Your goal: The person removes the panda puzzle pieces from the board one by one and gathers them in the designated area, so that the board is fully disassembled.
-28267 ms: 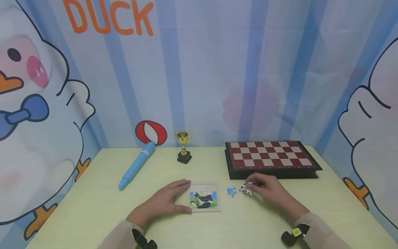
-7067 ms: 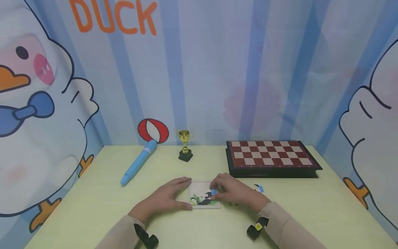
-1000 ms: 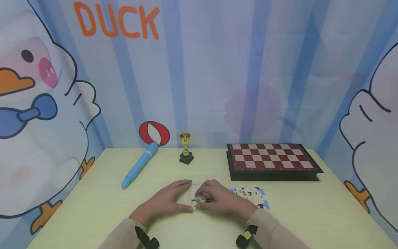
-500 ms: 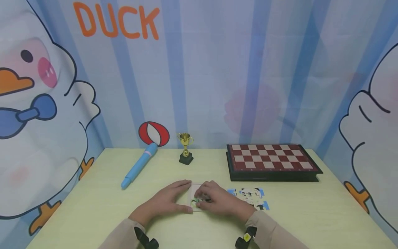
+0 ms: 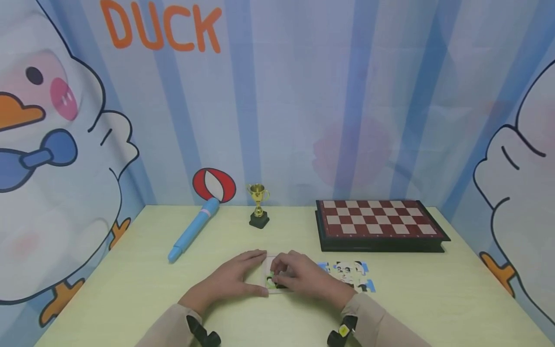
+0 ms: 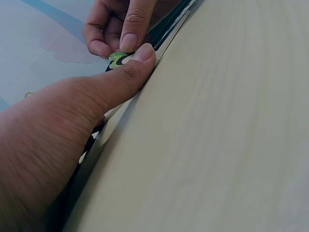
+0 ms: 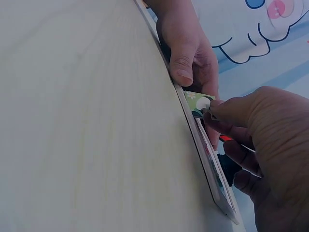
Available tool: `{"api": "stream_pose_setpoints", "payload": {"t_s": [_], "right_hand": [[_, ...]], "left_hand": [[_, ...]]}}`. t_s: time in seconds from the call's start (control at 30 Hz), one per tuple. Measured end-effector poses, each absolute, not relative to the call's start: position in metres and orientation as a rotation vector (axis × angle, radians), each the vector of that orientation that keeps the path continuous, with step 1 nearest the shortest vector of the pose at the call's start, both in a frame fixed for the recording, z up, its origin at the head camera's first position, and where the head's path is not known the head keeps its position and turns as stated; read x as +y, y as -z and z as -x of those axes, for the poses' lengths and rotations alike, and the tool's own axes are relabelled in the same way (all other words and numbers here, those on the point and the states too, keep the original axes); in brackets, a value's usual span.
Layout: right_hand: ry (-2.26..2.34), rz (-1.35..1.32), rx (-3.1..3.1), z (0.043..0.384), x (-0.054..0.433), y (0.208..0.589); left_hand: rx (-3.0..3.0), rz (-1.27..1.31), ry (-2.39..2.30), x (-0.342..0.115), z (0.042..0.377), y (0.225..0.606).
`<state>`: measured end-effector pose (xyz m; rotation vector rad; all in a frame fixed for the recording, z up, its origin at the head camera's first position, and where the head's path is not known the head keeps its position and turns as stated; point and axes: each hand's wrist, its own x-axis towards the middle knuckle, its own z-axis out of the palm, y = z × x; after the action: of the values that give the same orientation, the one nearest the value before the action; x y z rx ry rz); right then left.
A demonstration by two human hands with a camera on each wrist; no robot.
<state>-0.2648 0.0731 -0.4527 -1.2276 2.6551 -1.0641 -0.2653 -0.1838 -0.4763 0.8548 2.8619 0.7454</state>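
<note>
half a minute ago most of the panda lay in the tray; now a group of loose pieces sits right of it, so the picture seems well broken up. the right hand pinches a green piece at the tray's lower left, tilted; whether it is fully free, the fingers hide. the left hand rests with fingers and thumb spread along the tray's left edge.

on the pale table: blue stick centre left, trophy mid-frame, chessboard centre right. a striped duck curtain fills the upper frame.
</note>
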Motion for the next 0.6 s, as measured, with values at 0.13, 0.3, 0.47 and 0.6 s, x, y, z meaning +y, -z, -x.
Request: {"api": "stream_pose_setpoints", "payload": {"t_s": [0.13,0.3,0.47,0.6], "right_hand": [[1.11,1.288,2.636,0.2654,0.0731,0.4517],[1.16,1.334,2.606,0.2656,0.0733,0.4496],[1.161,1.316,2.617,0.2653,0.073,0.4496],[1.189,1.313,2.619,0.2657,0.0727,0.4514]], "left_hand": [[2.866,-0.853,-0.746,-0.1842,0.2659,0.4769],[2.876,-0.867,-0.742,-0.1847,0.2674,0.4783],[2.874,-0.855,-0.736,-0.1848,0.2681,0.4798],[2.868,-0.845,-0.744,-0.1843,0.2671,0.4796]]}}
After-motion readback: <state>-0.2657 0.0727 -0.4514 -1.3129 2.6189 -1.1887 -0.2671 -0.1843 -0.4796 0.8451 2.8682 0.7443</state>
